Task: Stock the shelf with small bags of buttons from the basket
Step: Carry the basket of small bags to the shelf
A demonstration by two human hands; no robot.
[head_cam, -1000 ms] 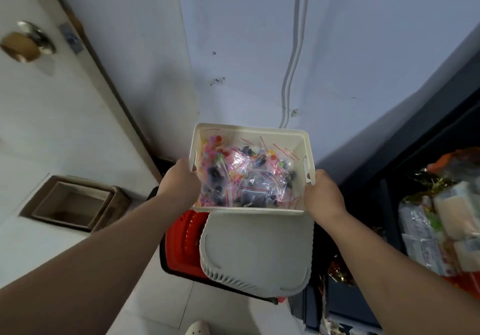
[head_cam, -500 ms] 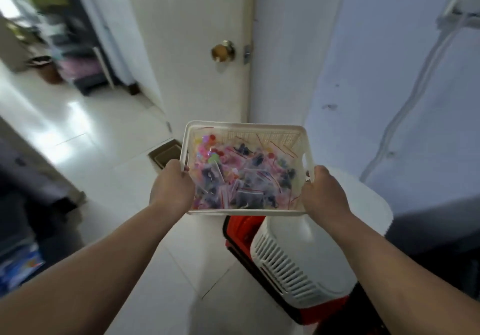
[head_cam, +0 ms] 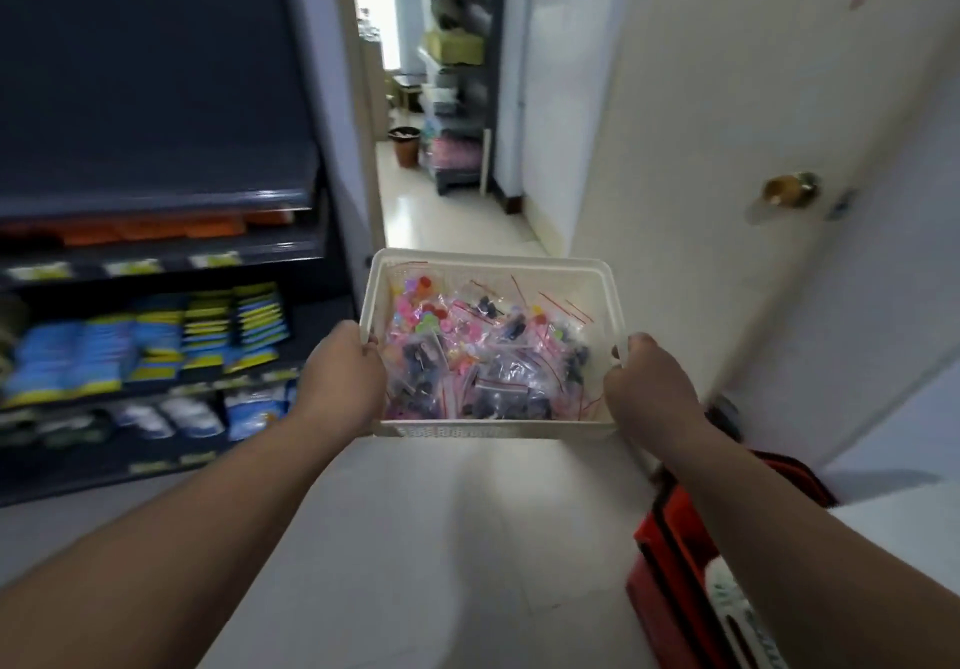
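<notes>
This looks like the carrying step. The left hand (head_cam: pixel 340 382) and right hand (head_cam: pixel 649 388) each grip 1 side of the basket (head_cam: pixel 493 429), with the bags of buttons (head_cam: pixel 483 356) between them. Next, bring it to the shelf (head_cam: pixel 156 198), out past the left hand.

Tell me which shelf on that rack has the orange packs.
The upper shelf, with orange packs just under the dark top panel; the shelves below hold blue-and-yellow packets and white-and-blue packets.

left hand (head_cam: pixel 340 382) bare | right hand (head_cam: pixel 649 388) bare | forearms bare
</notes>
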